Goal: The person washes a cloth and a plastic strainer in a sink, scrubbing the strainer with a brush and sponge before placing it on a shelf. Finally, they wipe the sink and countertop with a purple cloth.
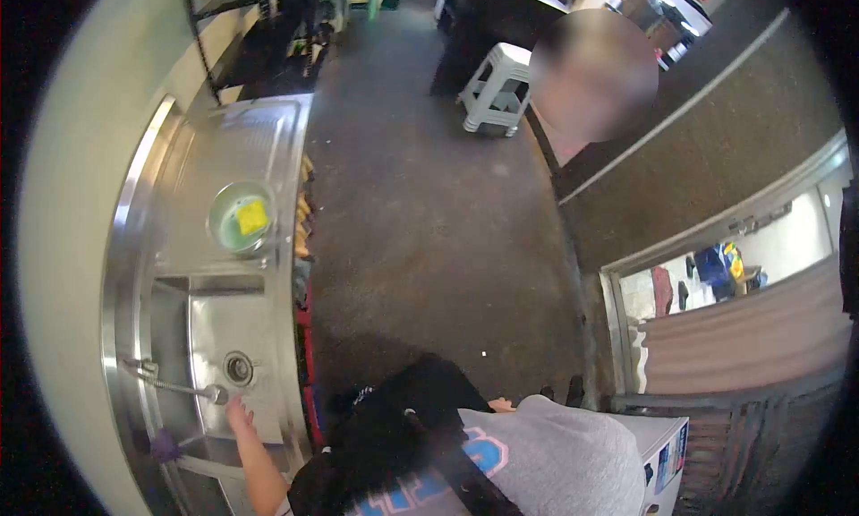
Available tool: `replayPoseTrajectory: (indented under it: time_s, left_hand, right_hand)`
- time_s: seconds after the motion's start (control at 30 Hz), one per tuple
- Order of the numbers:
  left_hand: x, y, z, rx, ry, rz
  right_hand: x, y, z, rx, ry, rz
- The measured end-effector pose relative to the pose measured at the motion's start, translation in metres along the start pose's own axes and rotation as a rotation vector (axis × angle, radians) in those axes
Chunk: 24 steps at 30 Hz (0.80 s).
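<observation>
My left hand (240, 415) is over the steel sink (208, 324), its fingers apart and near the head of the faucet (215, 393). Nothing shows in it. Below the faucet head lies the round drain (238, 367). On the steel counter, above the basin in view, sits a metal bowl (217, 221) of cloudy liquid with a yellow sponge (252, 217) in it. My right hand (502, 406) shows only in part beside the grey shirt, too small to make out its fingers or anything in it.
Stacked white stools (497, 90) stand on the dark floor (420, 212), with a person, partly blurred, near them. A purple scrubber (165, 445) lies by the sink's left edge. A doorway with a brown curtain (743, 337) is at the right, and a black rack at the upper left.
</observation>
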<state>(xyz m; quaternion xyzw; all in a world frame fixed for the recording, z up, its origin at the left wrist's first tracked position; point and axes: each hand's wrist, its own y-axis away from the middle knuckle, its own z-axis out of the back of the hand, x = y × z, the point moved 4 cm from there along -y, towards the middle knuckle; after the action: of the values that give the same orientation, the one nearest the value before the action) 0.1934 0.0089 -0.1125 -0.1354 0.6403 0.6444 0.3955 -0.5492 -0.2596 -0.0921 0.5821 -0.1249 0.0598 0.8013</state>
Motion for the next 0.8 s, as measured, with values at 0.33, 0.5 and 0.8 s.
replayPoseTrajectory:
  time_s: [0.33, 0.5, 0.8]
  left_hand:
    - [-0.02, 0.021, -0.038, 0.073, 0.366, 0.111]
    - [-0.037, 0.035, -0.07, -0.122, 0.299, 0.07]
    - [0.004, -0.054, 0.007, -0.016, 0.918, 0.069]
  right_hand:
    - [-0.137, -0.031, 0.086, -0.406, 0.0, -0.455]
    - [-0.14, -0.088, 0.156, -0.298, -0.069, -0.516]
    - [0.102, -0.092, 0.22, -0.415, 0.155, -0.292]
